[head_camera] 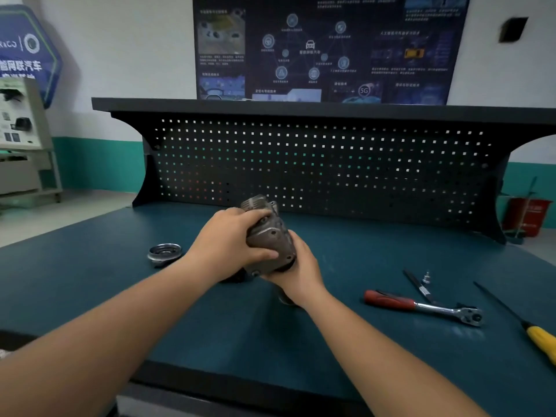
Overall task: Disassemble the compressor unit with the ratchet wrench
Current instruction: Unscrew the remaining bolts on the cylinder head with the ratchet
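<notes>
- One bench (270,341), dark teal top, running under both forearms; it carries every item below.
- One screwdriver (541,341), yellow handle and long dark shaft, far out to the right of the right hand and nearest the viewer.
- One ratchet wrench (421,307), red grip and chrome head, lying flat well to the right of the right hand. Nobody is holding it.
- One thin black rod (416,285) and one small upright metal piece (425,277), just beyond the wrench. What they are cannot be told.
- Two hands, both on the work:
  - The left hand (228,245) is curled over the top and left flank, with the thumb laid across the near face.
  - The right hand (296,272) is cupped under the lower right corner, fingers wrapped beneath.
- One compressor unit (267,236), grey ribbed metal casting, clamped between the two hands and tilted.
  - Whether its underside touches the bench cannot be told.
  - Judged heavy and rigid, perhaps greasy, and not fragile.
  - Best taken round the body with both palms, clear of the bolt heads on the end plate.
  - It should probably be set down and braced before the wrench goes on.
- One round metal ring part (165,252), left of the left hand and apart from it.
- One black pegboard (331,164), upright beyond the hands, with a dark poster (325,46) on the wall above.
</notes>
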Demonstrator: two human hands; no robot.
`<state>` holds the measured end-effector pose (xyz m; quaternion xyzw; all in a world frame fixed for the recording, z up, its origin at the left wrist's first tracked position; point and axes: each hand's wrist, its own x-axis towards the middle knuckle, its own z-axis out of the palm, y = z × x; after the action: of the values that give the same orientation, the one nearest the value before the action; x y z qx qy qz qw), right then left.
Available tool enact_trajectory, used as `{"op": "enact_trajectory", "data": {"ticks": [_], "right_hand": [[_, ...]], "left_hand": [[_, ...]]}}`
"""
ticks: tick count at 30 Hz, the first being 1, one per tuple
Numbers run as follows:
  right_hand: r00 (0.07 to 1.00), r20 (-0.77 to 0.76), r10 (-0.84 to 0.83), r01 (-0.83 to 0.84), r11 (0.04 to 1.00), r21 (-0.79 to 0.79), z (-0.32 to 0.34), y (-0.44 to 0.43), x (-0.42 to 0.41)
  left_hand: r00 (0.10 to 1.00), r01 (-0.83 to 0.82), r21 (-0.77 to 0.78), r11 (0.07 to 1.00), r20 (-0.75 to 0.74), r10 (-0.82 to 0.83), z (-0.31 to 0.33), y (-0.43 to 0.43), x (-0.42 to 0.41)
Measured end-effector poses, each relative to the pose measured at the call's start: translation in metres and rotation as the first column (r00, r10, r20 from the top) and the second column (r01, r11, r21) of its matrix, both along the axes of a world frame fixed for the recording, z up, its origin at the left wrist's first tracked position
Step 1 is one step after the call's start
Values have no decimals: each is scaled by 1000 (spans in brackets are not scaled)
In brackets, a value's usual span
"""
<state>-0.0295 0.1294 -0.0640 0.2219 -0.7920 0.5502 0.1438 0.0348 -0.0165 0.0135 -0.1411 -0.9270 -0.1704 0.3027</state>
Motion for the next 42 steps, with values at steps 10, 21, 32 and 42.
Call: {"op": "enact_trajectory", "data": {"ticks": [10,21,32,42], "right_hand": [[958,282,-56,138,950,-281,1,-12,-11],[959,282,-12,85,964,-250,-2,-2,-30],[926,-147,-349,277,359,891,-32,158,-35],[999,8,-33,10,518,855,-22,221,14]], "left_hand": [[996,38,-255,966,83,-17,35,10,-52],[942,194,805,561,7,-336,-84,42,-75],[948,166,859,485,-3,-318,-105,48,-93],[937,186,726,662,71,-342,-87,55,-102]]}}
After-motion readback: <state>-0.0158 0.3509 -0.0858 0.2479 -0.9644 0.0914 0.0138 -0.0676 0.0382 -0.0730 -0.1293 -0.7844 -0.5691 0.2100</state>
